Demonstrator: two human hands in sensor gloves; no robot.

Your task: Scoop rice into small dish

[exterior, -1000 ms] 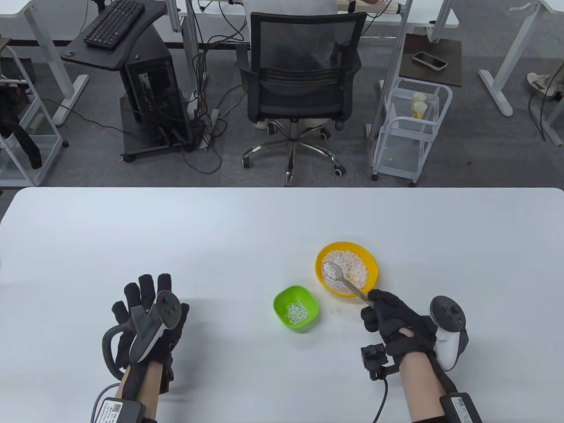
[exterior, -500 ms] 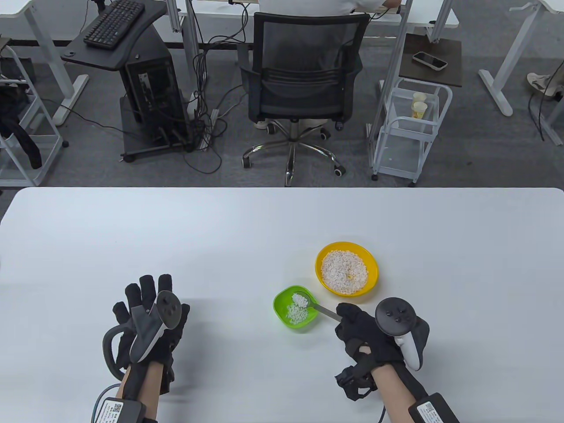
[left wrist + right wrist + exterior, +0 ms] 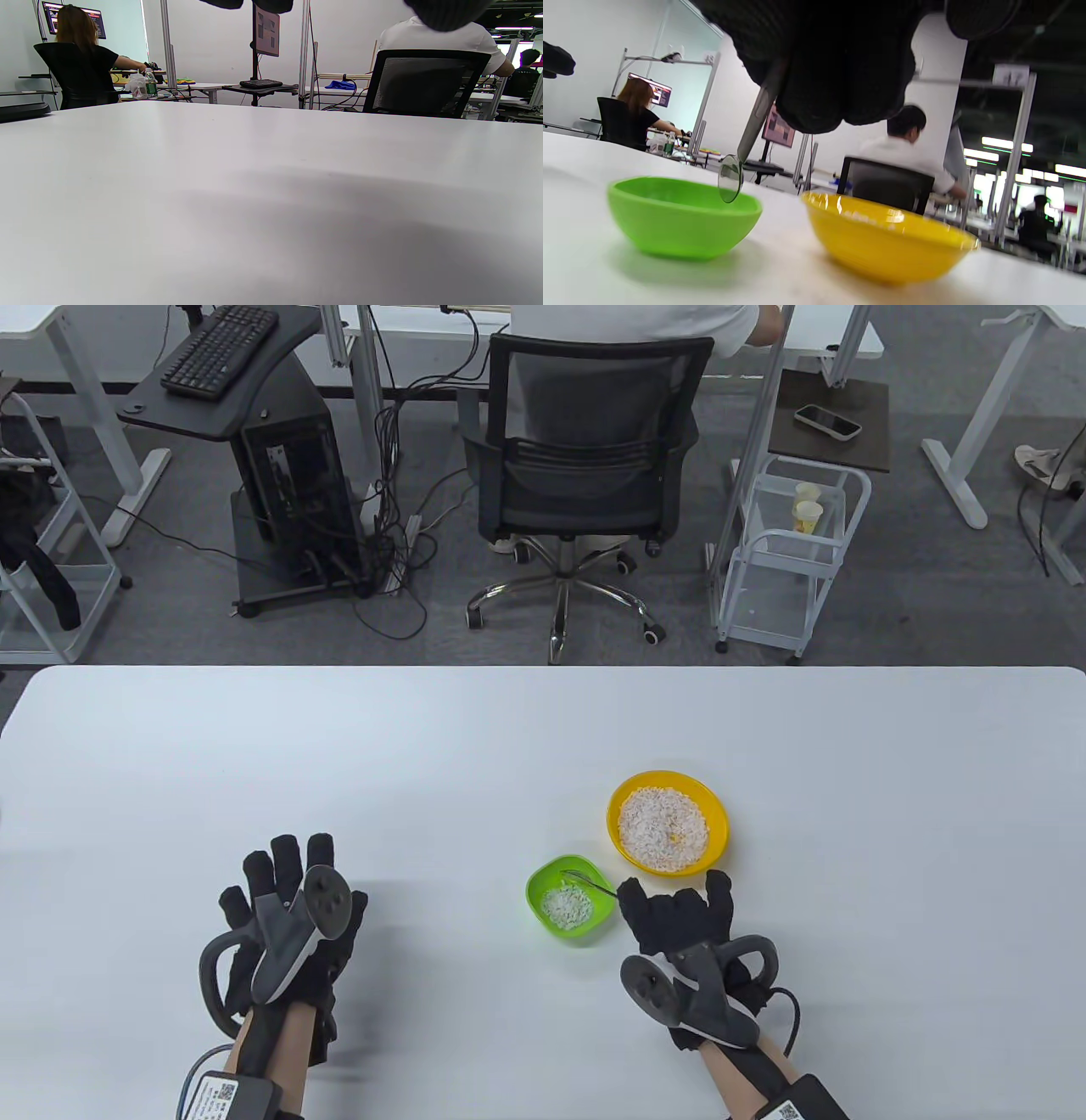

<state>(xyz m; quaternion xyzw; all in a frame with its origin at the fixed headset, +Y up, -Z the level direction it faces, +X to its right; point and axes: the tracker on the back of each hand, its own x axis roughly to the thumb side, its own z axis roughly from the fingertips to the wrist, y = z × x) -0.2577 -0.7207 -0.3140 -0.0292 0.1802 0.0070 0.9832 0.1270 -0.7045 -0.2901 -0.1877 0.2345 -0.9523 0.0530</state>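
A small green dish holds a little pile of rice; it also shows in the right wrist view. A yellow bowl behind it to the right is full of rice, and shows in the right wrist view. My right hand grips a metal spoon by its handle. The spoon is turned on its side over the green dish, its bowl empty above the rim. My left hand rests on the table far to the left with fingers spread, holding nothing.
The white table stretches wide around the two bowls. Beyond its far edge stand an office chair, a computer cart and a white wire trolley. A seated person shows behind the chair.
My right hand carried the rice-loaded spoon from the yellow bowl to the green dish, then rolled over and tipped it. The rice pile in the green dish has grown. My left hand has not moved.
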